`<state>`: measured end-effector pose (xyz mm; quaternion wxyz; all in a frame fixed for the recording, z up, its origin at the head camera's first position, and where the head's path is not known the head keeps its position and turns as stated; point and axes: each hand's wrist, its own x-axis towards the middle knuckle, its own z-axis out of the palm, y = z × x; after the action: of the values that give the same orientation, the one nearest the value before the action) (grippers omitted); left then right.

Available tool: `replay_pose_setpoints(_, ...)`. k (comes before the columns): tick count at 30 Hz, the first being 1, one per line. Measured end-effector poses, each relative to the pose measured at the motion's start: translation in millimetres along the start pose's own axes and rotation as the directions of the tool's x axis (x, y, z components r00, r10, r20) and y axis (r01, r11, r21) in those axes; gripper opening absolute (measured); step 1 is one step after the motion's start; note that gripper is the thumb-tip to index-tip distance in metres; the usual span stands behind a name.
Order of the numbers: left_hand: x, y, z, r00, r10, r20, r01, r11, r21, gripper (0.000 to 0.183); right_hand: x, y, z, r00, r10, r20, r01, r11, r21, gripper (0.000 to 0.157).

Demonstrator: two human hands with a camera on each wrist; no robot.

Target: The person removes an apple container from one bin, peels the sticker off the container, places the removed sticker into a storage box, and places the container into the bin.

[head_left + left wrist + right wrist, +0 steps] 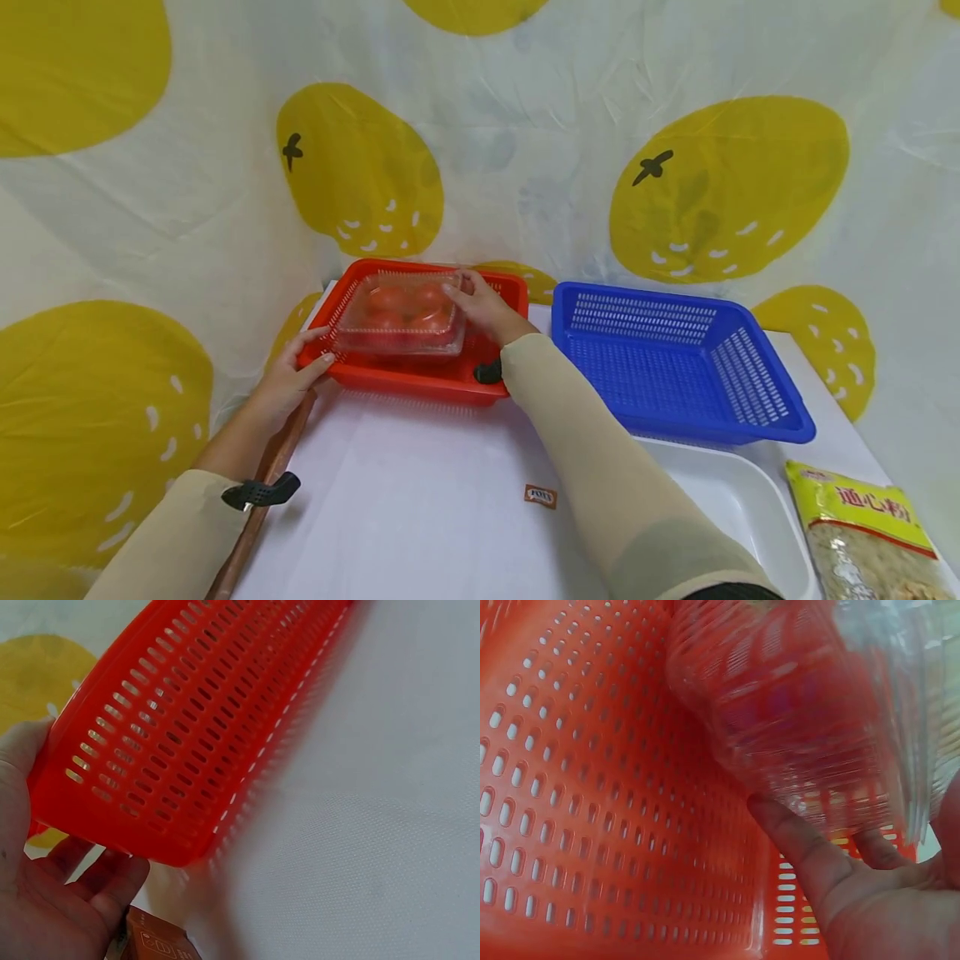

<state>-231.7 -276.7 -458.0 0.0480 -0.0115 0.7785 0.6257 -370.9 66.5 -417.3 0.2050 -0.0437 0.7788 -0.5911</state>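
Note:
A red plastic basket (420, 385) stands at the back left of the table. In it, a clear plastic clamshell box (442, 340) holds several tomatoes (387, 300). My right hand (486, 307) grips the box by its right end, thumb on the upper edge and fingers underneath, as the right wrist view shows. At the basket's front left corner, my left hand (287, 379) holds the rim (56, 761), its thumb along the outer side and its fingers curled below. The box sits tilted within the basket, above part of its slotted floor (630, 787).
Right of the red basket stands a blue basket (637, 375). In front of it is a white tray (720, 492), partly covered by my right sleeve. A yellow-topped food bag (870, 525) lies at the right edge. A small brown label (541, 497) is on the white tabletop (420, 500).

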Motion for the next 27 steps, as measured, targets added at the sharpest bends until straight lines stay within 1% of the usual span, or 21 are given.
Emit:
replay_pose_setpoints(2,-0.5,0.7,-0.7,1.0,-0.007,-0.006,0.007,1.0,0.0,0.069,3,0,1.4,1.0,0.012,-0.019,-0.013,0.999,-0.049,0.076)
replay_pose_setpoints(5,-1.6,1.3,-1.6,1.0,-0.007,-0.015,0.007,1.0,0.021,0.069,10,6,4.2,0.998,0.022,-0.054,-0.029,0.99,-0.137,0.07)
replay_pose_setpoints(8,-2.2,1.6,-1.4,1.0,-0.001,-0.016,0.002,0.999,0.046,0.069,11,8,6.7,0.996,0.047,-0.077,-0.059,0.984,-0.168,0.065)
replay_pose_setpoints(13,-2.6,1.4,0.0,1.0,-0.003,-0.013,0.003,0.999,0.047,0.069,5,6,5.7,0.993,0.099,-0.07,-0.107,0.986,-0.124,0.066)
replay_pose_setpoints(16,-3.8,1.1,0.7,1.0,-0.007,-0.016,0.007,0.999,0.052,0.07,2,5,3.1,0.992,0.108,-0.065,-0.114,0.988,-0.099,0.071)
replay_pose_setpoints(18,-5.1,1.0,1.1,1.0,-0.012,-0.019,0.013,0.998,0.065,0.071,-1,3,1.1,0.992,0.1,-0.074,-0.108,0.989,-0.099,0.074)
replay_pose_setpoints(21,-6.3,0.7,1.7,1.0,-0.019,-0.014,0.02,0.997,0.076,0.072,-6,-3,-2.8,0.99,0.084,-0.117,-0.096,0.991,-0.098,0.076)
replay_pose_setpoints(25,-6.2,1.7,1.6,1.0,-0.024,-0.013,0.025,0.997,0.079,0.072,-20,-17,-10.1,0.987,0.029,-0.155,-0.037,0.998,-0.045,0.071)
replay_pose_setpoints(27,-6.0,2.6,1.1,1.0,-0.025,-0.016,0.026,0.997,0.069,0.072,-30,-24,-13.5,0.988,-0.013,-0.157,0.004,0.998,-0.056,0.066)
